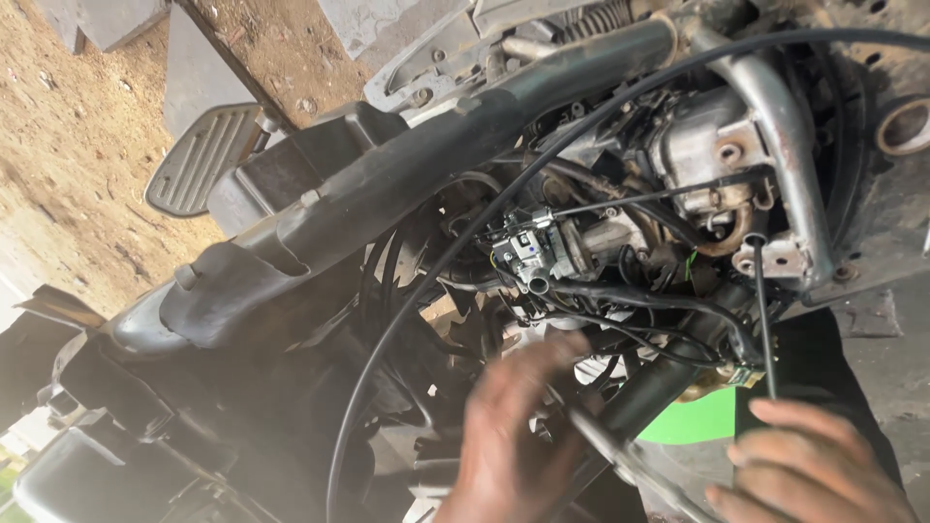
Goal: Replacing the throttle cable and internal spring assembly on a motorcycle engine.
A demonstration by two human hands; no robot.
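1. Our right hand closes its grip on the thin black metal rod.
2. The rod runs to twelve o'clock, tip at the grey engine bracket.
3. Our blurred left hand, at nine o'clock, reaches toward the black cables; we cannot tell its grip.

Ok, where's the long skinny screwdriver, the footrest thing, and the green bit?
screwdriver (764, 320), head view, middle of its thin dark shaft.
footrest (201, 160), head view, centre of its ribbed grey plate.
green piece (696, 418), head view, its flat bright face.
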